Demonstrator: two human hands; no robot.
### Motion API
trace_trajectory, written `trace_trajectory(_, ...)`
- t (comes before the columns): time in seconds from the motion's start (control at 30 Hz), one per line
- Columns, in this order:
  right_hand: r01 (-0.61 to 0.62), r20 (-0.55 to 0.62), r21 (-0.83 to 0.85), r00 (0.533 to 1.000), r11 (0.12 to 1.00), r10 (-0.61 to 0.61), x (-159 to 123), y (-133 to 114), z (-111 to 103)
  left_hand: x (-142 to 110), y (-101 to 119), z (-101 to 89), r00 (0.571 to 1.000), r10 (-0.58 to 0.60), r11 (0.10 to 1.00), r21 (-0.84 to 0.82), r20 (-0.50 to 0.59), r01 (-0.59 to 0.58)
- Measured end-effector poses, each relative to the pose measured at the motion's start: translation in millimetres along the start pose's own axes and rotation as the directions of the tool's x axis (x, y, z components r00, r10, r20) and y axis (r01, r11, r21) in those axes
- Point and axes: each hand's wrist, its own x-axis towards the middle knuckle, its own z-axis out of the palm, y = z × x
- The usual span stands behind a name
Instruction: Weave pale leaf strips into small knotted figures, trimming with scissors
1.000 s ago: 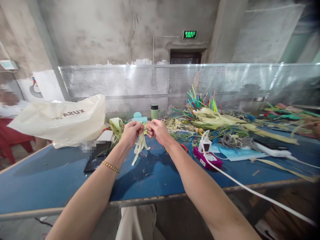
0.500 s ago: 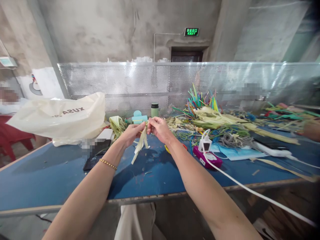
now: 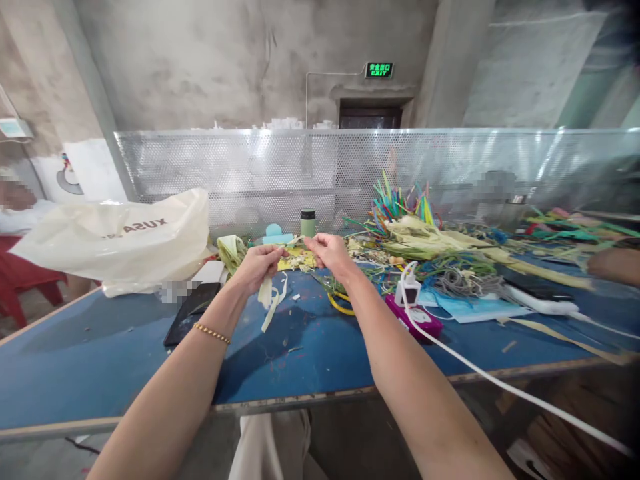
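My left hand (image 3: 263,265) is closed in a pinch on a pale husk strip (image 3: 271,313), whose loose ends hang below the fingers. My right hand (image 3: 329,255) is a short way off to the right, thumb and fingertips pressed together. Something thin and pale seems to span the gap between the hands, but what the right fingertips hold is too small to name. Behind the hands lie husk scraps (image 3: 300,259) and a light blue roll (image 3: 278,239). Below my right wrist is a yellow loop-shaped handle (image 3: 340,305).
A cream plastic bag (image 3: 125,243) and a dark tablet (image 3: 193,313) are at left. A green bottle (image 3: 308,225) stands behind the hands. Husks (image 3: 425,237), coloured stems (image 3: 395,203), a purple power strip (image 3: 415,317) with a white cable (image 3: 480,370) and a blue mask (image 3: 475,308) lie right.
My hands have moved apart, the left going slightly left and down, the right slightly right. The husk strip's hanging end has shifted left with my left hand.
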Motion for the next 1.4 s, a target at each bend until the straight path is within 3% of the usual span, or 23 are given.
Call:
trace_trajectory(0.1, 0.060, -0.028, -0.322, 0.997, 0.945, -0.073, 5, 8, -22, 2, -2, -2.9, 0.997, 0.004, 0.995, 0.103, -0.077, 0.004)
trace_trajectory(0.27, 0.032, 0.063, -0.526, 0.998, 0.850, 0.001, 2, 7, -46, 10, -12, -9.0, 0.946, 0.193, 0.926, 0.366, -0.261, -0.087)
trace_trajectory(0.33, 0.017, 0.017, -0.601, 1.000, 0.799, -0.008, 1, 3, -49, 13, -13, -11.9, 0.915, 0.251, 0.914, 0.388, -0.317, -0.116)
trace_trajectory(0.43, -0.067, -0.159, -0.725, 0.985, 0.685, -0.071, 5, 6, -52, 14, -9, -13.5, 0.876, 0.269, 0.936, 0.324, -0.400, -0.140)
trace_trajectory(0.53, -0.161, -0.312, -0.782, 0.937, 0.603, -0.155, 11, 17, -59, 10, -7, -6.1, 0.912, 0.168, 0.967, 0.241, -0.374, -0.080)
trace_trajectory(0.6, -0.197, -0.320, -0.821, 0.936, 0.536, -0.147, 13, 26, -62, 7, -12, 4.3, 0.950, 0.047, 0.981, 0.195, -0.307, 0.014)
trace_trajectory(0.7, -0.237, -0.244, -0.884, 0.969, 0.403, 0.037, 9, 34, -62, 2, -29, 22.5, 0.972, -0.149, 0.973, 0.151, -0.184, 0.177)
trace_trajectory(0.77, -0.258, -0.191, -0.916, 0.954, 0.307, 0.231, 2, 29, -57, 1, -41, 32.6, 0.958, -0.254, 0.950, 0.150, -0.129, 0.272)
trace_trajectory(0.83, -0.267, -0.192, -0.941, 0.926, 0.207, 0.325, -5, 16, -50, 0, -49, 39.4, 0.942, -0.312, 0.930, 0.164, -0.122, 0.329)
trace_trajectory(0.87, -0.258, -0.204, -0.952, 0.936, 0.163, 0.288, -9, 7, -45, 0, -51, 41.5, 0.939, -0.323, 0.926, 0.167, -0.121, 0.340)
trace_trajectory(0.93, -0.223, -0.216, -0.970, 0.973, 0.093, 0.085, -19, -13, -35, -1, -52, 43.5, 0.939, -0.322, 0.926, 0.167, -0.121, 0.339)
trace_trajectory(1.0, -0.171, -0.167, -0.983, 0.984, 0.068, 0.057, -31, -28, -24, -2, -51, 43.3, 0.947, -0.299, 0.935, 0.164, -0.115, 0.315)
trace_trajectory(1.07, -0.125, -0.105, -0.989, 0.969, 0.077, 0.225, -45, -32, -16, -2, -51, 42.0, 0.955, -0.270, 0.941, 0.175, -0.124, 0.288)
trace_trajectory(1.17, -0.092, -0.067, -0.995, 0.904, 0.039, 0.423, -65, -21, -11, 2, -53, 39.0, 0.966, -0.199, 0.958, 0.177, -0.164, 0.227)
trace_trajectory(1.3, -0.086, -0.073, -0.996, 0.898, 0.012, 0.435, -73, -1, -16, 9, -55, 34.2, 0.978, -0.062, 0.987, 0.132, -0.202, 0.090)
trace_trajectory(1.4, -0.100, -0.071, -0.994, 0.889, 0.042, 0.453, -68, 6, -22, 12, -54, 30.5, 0.971, 0.028, 0.990, 0.138, -0.237, 0.005)
